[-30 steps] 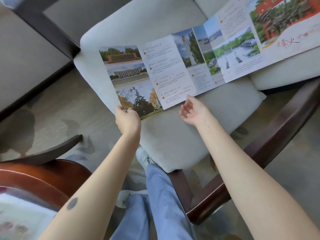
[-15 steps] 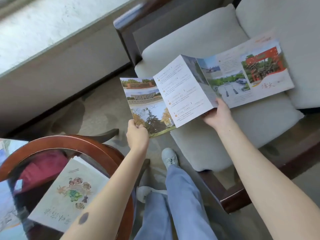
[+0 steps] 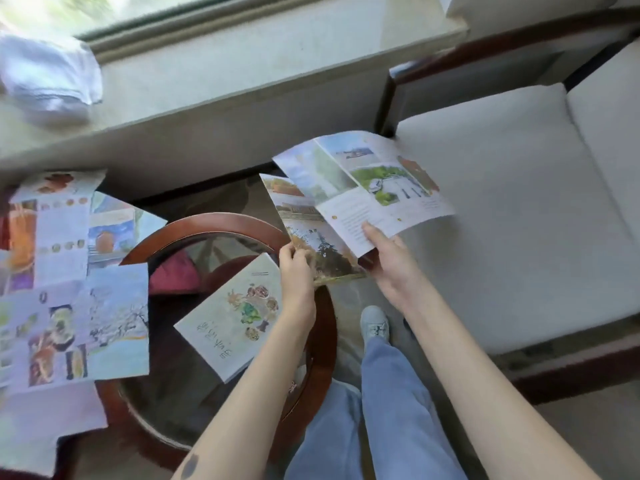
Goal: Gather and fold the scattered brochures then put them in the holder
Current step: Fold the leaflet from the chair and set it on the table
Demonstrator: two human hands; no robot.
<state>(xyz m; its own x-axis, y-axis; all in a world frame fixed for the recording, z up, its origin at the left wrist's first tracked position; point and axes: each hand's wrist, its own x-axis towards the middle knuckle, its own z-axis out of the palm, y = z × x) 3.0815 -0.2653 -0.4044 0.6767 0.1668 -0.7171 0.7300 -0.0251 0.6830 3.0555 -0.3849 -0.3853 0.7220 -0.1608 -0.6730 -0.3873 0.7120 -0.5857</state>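
Nearest the camera, jeans [image 3: 398, 393] are seen btwn a round glass table [image 3: 207, 221] and a cushioned chair [image 3: 502, 220]. On the table a folded brochure [image 3: 232, 317] is laid, w/ unfolded brochures [image 3: 69, 271] spread at its left. Just beyond, a part-folded brochure [image 3: 363, 188] is held in mid-air: lower corner pinched by the left hand [image 3: 296, 271], overlapping panel gripped by the right hand [image 3: 388, 261], thumb on top. Farthest, a white cloth [image 3: 48, 77] is seen on the window sill [image 3: 242, 64].

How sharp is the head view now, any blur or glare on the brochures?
Head view: motion blur smears the unfolded brochures at left and softens the held brochure; the booklet is sharper; daylight washes out the window top left.
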